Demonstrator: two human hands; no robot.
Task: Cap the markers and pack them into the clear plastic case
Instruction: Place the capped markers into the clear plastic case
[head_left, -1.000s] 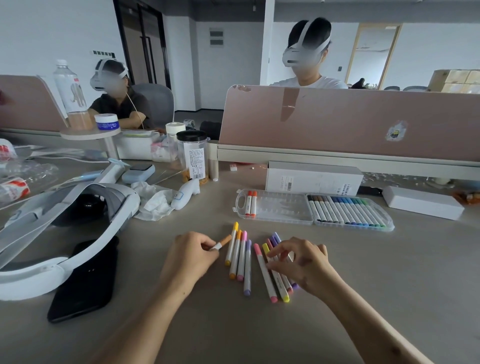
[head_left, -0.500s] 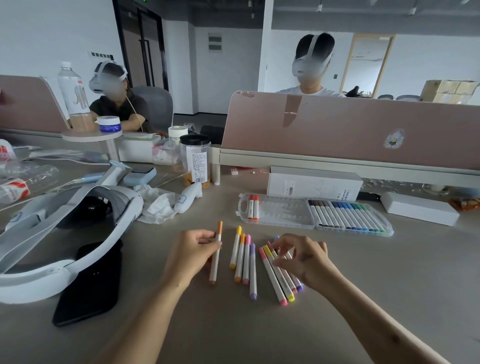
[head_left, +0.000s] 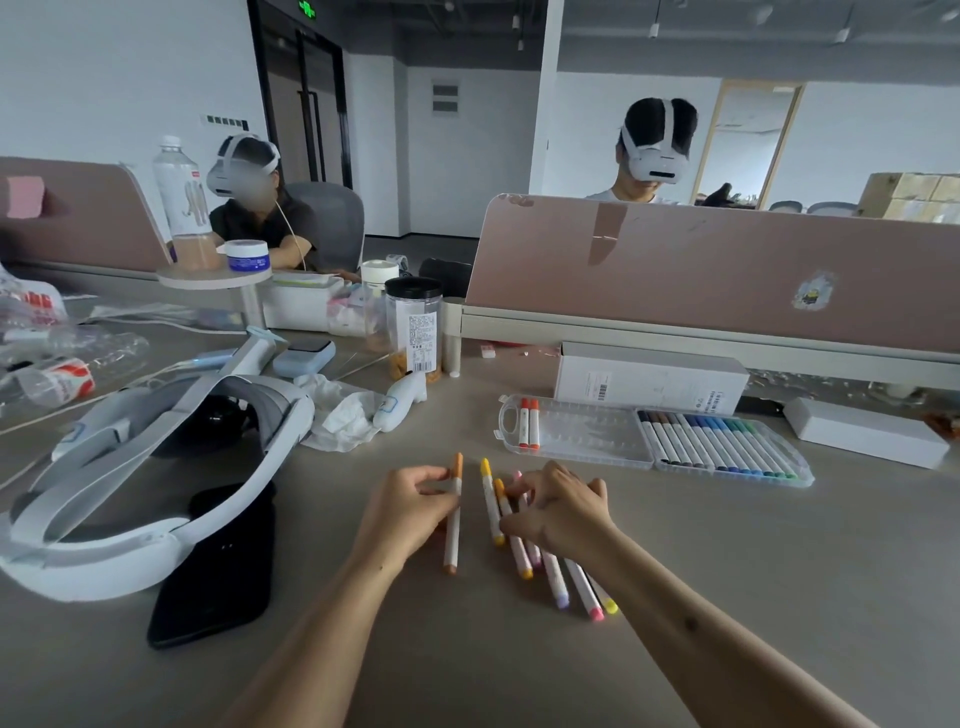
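My left hand (head_left: 410, 512) grips an orange-capped marker (head_left: 453, 525), held upright along the desk. My right hand (head_left: 558, 506) rests with curled fingers on a row of several loose markers (head_left: 524, 558) lying on the desk; a yellow marker (head_left: 491, 499) is the leftmost of them. I cannot tell whether it grips one. Beyond the hands lies the clear plastic case (head_left: 587, 434), opened flat. Its left half holds two red-orange markers (head_left: 529, 430); its right half is filled with several dark, blue and green markers (head_left: 722, 444).
A white VR headset (head_left: 145, 467) and a black phone (head_left: 218, 566) lie left. Crumpled tissue (head_left: 337, 415), a jar (head_left: 414, 332) and a small white figure (head_left: 400, 402) sit behind. White boxes (head_left: 649, 376) (head_left: 865, 431) stand behind the case. Two people sit beyond the pink dividers (head_left: 727, 270).
My left hand has turned the orange marker from slanted to upright and shifted it slightly right. My right hand has moved left over the loose markers, covering their upper ends.
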